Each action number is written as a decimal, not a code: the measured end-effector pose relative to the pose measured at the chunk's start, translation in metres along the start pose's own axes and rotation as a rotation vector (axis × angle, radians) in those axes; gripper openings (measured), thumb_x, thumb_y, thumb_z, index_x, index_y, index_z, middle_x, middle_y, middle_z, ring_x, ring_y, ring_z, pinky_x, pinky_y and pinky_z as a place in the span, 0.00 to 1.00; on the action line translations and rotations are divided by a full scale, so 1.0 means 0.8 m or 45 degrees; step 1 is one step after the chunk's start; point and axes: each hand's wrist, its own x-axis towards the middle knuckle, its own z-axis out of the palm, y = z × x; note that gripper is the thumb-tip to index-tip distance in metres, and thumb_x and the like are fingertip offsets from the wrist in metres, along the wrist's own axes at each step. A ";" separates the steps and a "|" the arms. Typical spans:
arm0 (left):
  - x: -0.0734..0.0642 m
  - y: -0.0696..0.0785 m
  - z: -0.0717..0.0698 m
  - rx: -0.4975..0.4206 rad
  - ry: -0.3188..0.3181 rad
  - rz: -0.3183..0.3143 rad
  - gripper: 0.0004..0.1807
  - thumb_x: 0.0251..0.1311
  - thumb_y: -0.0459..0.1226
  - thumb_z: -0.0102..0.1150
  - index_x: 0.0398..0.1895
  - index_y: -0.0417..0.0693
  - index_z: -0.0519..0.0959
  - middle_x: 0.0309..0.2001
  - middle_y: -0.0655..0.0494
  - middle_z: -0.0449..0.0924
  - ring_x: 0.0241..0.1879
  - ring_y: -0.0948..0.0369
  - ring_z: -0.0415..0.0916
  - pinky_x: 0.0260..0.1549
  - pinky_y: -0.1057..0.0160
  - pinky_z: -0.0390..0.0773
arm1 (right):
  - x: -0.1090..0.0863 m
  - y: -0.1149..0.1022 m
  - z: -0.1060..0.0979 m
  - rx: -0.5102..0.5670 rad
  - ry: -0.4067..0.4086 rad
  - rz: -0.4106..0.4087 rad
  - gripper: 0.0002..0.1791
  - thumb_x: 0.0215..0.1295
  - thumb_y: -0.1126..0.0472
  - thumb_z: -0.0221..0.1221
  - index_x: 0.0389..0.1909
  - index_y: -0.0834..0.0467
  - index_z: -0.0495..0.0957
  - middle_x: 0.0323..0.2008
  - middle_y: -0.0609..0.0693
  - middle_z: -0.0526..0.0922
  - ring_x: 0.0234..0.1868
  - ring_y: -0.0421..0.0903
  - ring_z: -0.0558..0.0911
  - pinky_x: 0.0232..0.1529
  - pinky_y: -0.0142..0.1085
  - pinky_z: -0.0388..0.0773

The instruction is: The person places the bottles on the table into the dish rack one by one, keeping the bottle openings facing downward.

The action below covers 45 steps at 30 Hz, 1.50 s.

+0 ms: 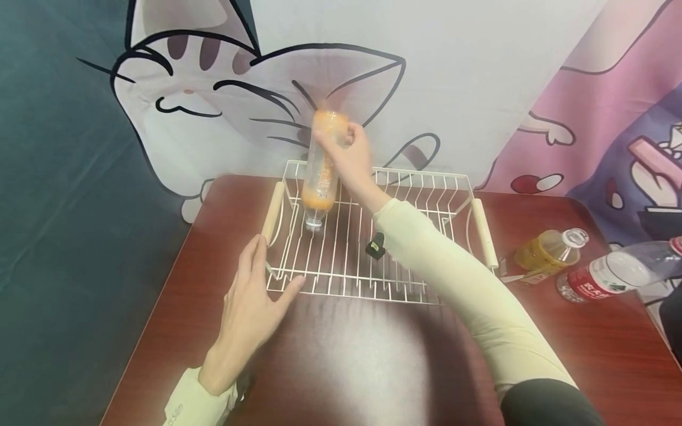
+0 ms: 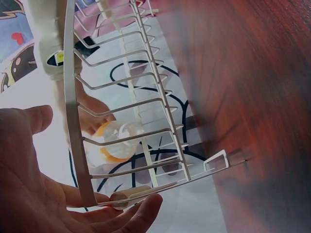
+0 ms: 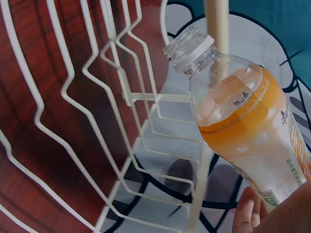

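Note:
My right hand [image 1: 351,157] grips a clear plastic bottle [image 1: 321,168] with an orange-banded label, seen also in the left wrist view. The bottle is tilted neck down over the left part of a white wire dish rack [image 1: 341,276]. In the right wrist view its uncapped, threaded mouth [image 3: 189,48] points toward the rack's wooden side handle [image 3: 217,29]. My left hand [image 1: 247,310] rests at the rack's front left corner, fingers extended along the outer side by the left handle [image 1: 273,213]. Its thumb [image 2: 39,118] stands apart from the fingers.
To the right of the rack a bottle of yellow drink [image 1: 543,251] and a red-labelled clear bottle [image 1: 602,278] stand on the dark red table [image 1: 341,361]. A cartoon-printed cloth [image 1: 458,89] hangs behind. A small black object [image 1: 376,246] shows near the right sleeve.

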 end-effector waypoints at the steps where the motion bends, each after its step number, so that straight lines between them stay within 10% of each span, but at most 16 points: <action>1: 0.000 0.000 0.000 -0.002 0.000 0.000 0.58 0.71 0.60 0.70 0.91 0.44 0.52 0.89 0.46 0.52 0.78 0.36 0.69 0.58 0.22 0.78 | -0.001 0.003 0.002 -0.011 -0.001 0.007 0.43 0.72 0.41 0.73 0.78 0.58 0.69 0.71 0.58 0.79 0.68 0.53 0.80 0.67 0.48 0.81; 45: 0.002 0.004 -0.003 -0.001 -0.048 -0.019 0.58 0.72 0.64 0.66 0.92 0.47 0.51 0.90 0.50 0.50 0.77 0.35 0.70 0.57 0.22 0.78 | 0.005 0.043 0.022 -0.254 -0.129 0.100 0.52 0.72 0.32 0.67 0.86 0.57 0.63 0.77 0.58 0.76 0.73 0.56 0.79 0.72 0.51 0.79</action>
